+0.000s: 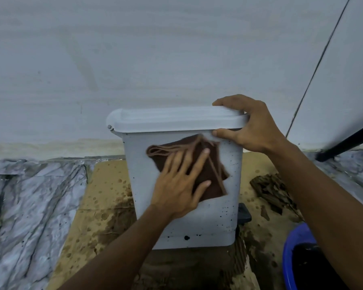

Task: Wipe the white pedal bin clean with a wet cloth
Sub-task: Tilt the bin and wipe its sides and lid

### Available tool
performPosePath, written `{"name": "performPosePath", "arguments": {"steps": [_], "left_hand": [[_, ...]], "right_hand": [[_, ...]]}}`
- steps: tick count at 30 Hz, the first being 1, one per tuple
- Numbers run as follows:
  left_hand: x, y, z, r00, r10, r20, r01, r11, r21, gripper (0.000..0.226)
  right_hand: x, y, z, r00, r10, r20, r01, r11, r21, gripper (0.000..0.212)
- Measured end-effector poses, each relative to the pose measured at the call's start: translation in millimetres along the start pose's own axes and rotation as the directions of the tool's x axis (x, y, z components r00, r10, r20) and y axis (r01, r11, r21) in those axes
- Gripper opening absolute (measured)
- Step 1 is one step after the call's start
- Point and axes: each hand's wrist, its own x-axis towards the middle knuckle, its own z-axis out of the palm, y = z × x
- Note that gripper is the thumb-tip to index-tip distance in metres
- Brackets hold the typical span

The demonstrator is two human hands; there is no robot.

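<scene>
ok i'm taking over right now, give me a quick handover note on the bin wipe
Left hand: flat, fingers straight, pressing the brown cloth against the near side of the white pedal bin.
Right hand: grips the right end of the lid, thumb under its rim, steadying the bin.
The bin stands on wet cardboard; blue basin at lower right.
Done: wiping of this side is under way.
Left: dark specks show down the right edge and along the bottom; other sides are out of view.

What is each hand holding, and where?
Right hand grips the white plastic pedal bin by its lid's right end; left hand only presses a brown cloth against its side.
</scene>
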Motion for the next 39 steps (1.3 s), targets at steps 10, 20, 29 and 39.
{"name": "performPosePath", "arguments": {"steps": [10,20,29,39], "left_hand": [[-3,-29,-5,0.959,-0.277,-0.058,0.279,0.96,0.024,0.087],[-23,-69,-14,0.861,-0.506,-0.049,0.465,0.823,-0.326,0.094],[-3,-51,-13,0.784,-0.611,-0.11,0.545,0.762,-0.35,0.086],[-37,-46,0,0.967,-0.252,-0.045,0.246,0.963,-0.109,0.09]], "right_hand": [[1,5,3,0.999,0.033,-0.01,-0.033,0.998,0.053,0.053],[1,5,3,0.999,0.021,-0.026,-0.019,0.997,0.073,0.052],[-1,7,1,0.999,0.03,-0.024,-0.028,0.997,0.077,0.051],[-2,5,-1,0.999,0.036,0.01,-0.036,0.997,0.069,0.053]]}}
